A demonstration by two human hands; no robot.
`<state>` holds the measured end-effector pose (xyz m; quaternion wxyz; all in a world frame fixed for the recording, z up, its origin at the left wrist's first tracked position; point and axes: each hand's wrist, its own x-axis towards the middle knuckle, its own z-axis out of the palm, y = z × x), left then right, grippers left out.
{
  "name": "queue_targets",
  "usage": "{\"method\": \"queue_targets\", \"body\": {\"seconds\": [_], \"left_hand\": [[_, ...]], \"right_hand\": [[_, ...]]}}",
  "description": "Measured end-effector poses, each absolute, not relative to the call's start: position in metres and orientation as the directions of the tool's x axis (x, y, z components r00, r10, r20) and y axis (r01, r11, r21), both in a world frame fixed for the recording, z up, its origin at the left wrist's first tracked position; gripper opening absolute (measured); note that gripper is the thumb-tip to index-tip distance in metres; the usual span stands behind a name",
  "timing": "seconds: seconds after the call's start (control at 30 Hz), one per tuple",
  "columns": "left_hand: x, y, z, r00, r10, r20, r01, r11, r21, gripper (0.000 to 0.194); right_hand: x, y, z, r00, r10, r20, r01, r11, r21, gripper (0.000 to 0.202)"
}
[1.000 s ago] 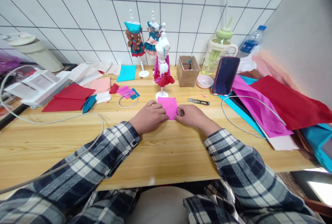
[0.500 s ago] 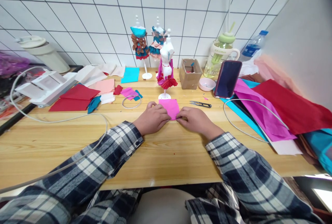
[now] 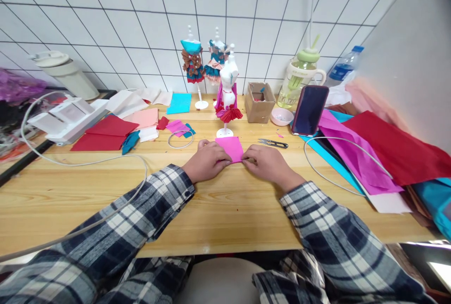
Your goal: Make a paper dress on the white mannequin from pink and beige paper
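Observation:
A small square of bright pink crepe paper [image 3: 229, 147] lies on the wooden table, its near edge between my two hands. My left hand [image 3: 207, 160] pinches the near left corner, fingers closed. At the near right corner, my right hand [image 3: 267, 162] grips the paper the same way. Just behind the paper stands a small white mannequin [image 3: 229, 74] with a red and magenta paper skirt [image 3: 229, 113]. Black thread snips [image 3: 273, 143] rest on the table beyond my right hand.
Two dressed mini mannequins [image 3: 192, 62] stand at the back. To their right are a small cardboard box [image 3: 260, 103], a pink bowl [image 3: 282, 117], a propped phone [image 3: 310, 110] and a drink bottle [image 3: 299, 78]. Coloured sheets [image 3: 394, 146] pile up at right; a cable [image 3: 84, 163] crosses the left.
Both hands stay at the near edge of the pink paper with only a slight shift of the fingers. The whole view has moved down a little in the picture.

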<state>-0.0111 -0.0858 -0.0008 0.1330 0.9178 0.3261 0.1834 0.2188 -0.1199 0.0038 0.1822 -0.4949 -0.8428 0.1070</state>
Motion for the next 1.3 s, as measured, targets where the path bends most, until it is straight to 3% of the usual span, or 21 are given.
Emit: {"method": "queue_targets", "body": {"seconds": [0.1, 0.17, 0.23, 0.3, 0.4, 0.5, 0.6, 0.73, 0.9, 1.17, 1.3], "left_hand": [[-0.019, -0.078, -0.002, 0.497, 0.774, 0.391, 0.452, -0.616, 0.645, 0.039], [-0.026, -0.071, -0.003, 0.327, 0.844, 0.426, 0.352, -0.527, 0.774, 0.046], [-0.031, -0.065, -0.005, 0.284, 0.873, 0.396, 0.304, -0.474, 0.826, 0.048], [-0.032, -0.062, -0.007, 0.359, 0.871, 0.337, 0.311, -0.452, 0.836, 0.051], [-0.028, -0.063, -0.006, 0.535, 0.808, 0.245, 0.359, -0.480, 0.800, 0.054], [-0.021, -0.068, -0.001, 0.659, 0.732, 0.174, 0.443, -0.564, 0.697, 0.054], [-0.015, -0.073, 0.004, 0.696, 0.712, 0.091, 0.534, -0.599, 0.597, 0.041], [-0.009, -0.079, 0.007, 0.678, 0.733, 0.048, 0.613, -0.600, 0.515, 0.025], [-0.006, -0.082, 0.006, 0.704, 0.708, 0.052, 0.618, -0.647, 0.445, 0.013], [-0.009, -0.081, 0.005, 0.714, 0.689, 0.125, 0.609, -0.699, 0.376, 0.014], [-0.009, -0.082, 0.007, 0.728, 0.668, 0.151, 0.598, -0.728, 0.335, 0.015]], "right_hand": [[0.226, -0.125, 0.011, -0.418, 0.887, 0.196, 0.563, 0.422, -0.711, 0.014], [0.233, -0.132, 0.018, -0.492, 0.868, 0.068, 0.281, 0.232, -0.931, 0.017], [0.237, -0.137, 0.022, -0.614, 0.784, -0.089, 0.139, -0.004, -0.990, 0.023], [0.235, -0.139, 0.022, -0.692, 0.698, -0.184, 0.149, -0.111, -0.983, 0.022], [0.223, -0.133, 0.014, -0.619, 0.748, -0.238, 0.363, 0.004, -0.932, 0.010], [0.212, -0.126, 0.003, -0.459, 0.876, -0.150, 0.606, 0.185, -0.774, 0.009], [0.208, -0.121, -0.001, -0.421, 0.906, -0.042, 0.708, 0.300, -0.639, 0.013], [0.208, -0.118, -0.003, -0.462, 0.886, 0.048, 0.740, 0.414, -0.530, 0.013], [0.206, -0.116, -0.007, -0.452, 0.890, 0.054, 0.763, 0.417, -0.493, 0.013], [0.207, -0.115, -0.014, -0.346, 0.935, 0.080, 0.772, 0.333, -0.542, 0.018], [0.205, -0.114, -0.017, -0.329, 0.940, 0.092, 0.782, 0.326, -0.531, 0.010]]}}
